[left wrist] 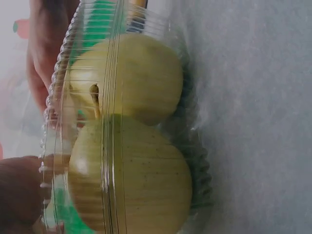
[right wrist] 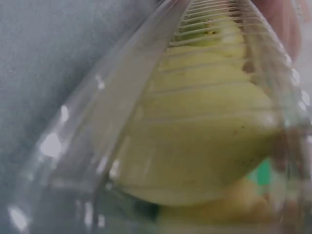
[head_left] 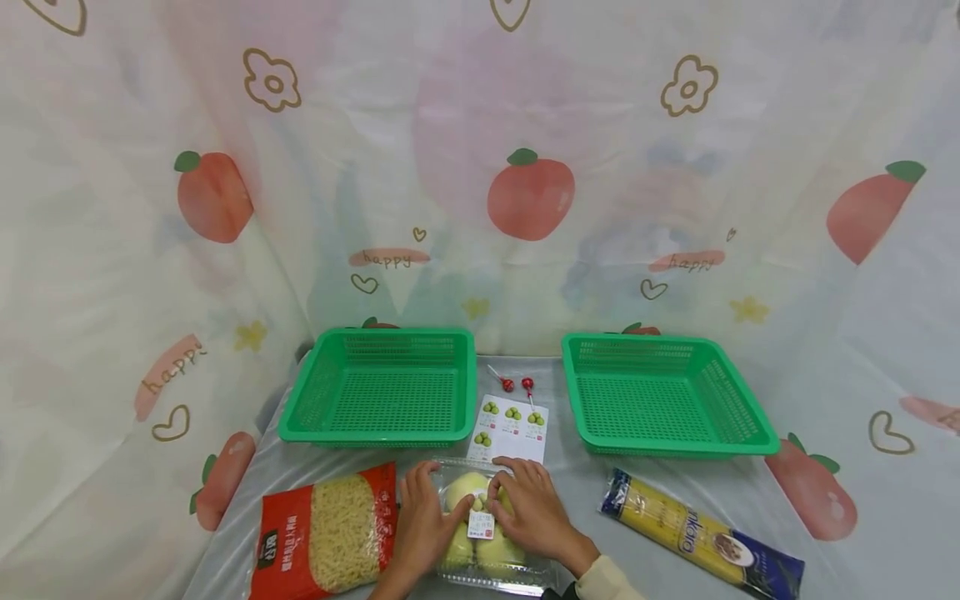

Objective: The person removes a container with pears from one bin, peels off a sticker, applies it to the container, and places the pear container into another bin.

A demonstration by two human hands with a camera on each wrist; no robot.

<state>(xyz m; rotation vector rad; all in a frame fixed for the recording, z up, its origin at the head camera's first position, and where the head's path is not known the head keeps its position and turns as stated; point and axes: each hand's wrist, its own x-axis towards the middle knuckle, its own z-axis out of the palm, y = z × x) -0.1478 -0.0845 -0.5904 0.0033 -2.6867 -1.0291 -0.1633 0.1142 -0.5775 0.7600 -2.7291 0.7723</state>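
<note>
Right grip [head_left: 534,508] perhaps on white label [head_left: 481,528]

Left hand [head_left: 424,521] and right hand [head_left: 534,510] touch the label [head_left: 481,526].

At ten o'clock on the counter [head_left: 573,479], which is covered in grey cloth, stands a green rectangular plastic basket with perforated walls [head_left: 378,437]; a second green perforated plastic basket [head_left: 678,446] stands at two o'clock. Between them, toward twelve, lie two small red lollipops with pale sticks [head_left: 528,383], one stick pointing to eleven o'clock, the other to six. A red bag of short, pale-yellow pasta [head_left: 330,529] lies at eight o'clock. At four, a long blue-and-clear spaghetti packet [head_left: 705,533] slants from ten to four. Behind hangs white fabric printed with red fruit, hearts and flowers [head_left: 465,108].
</note>
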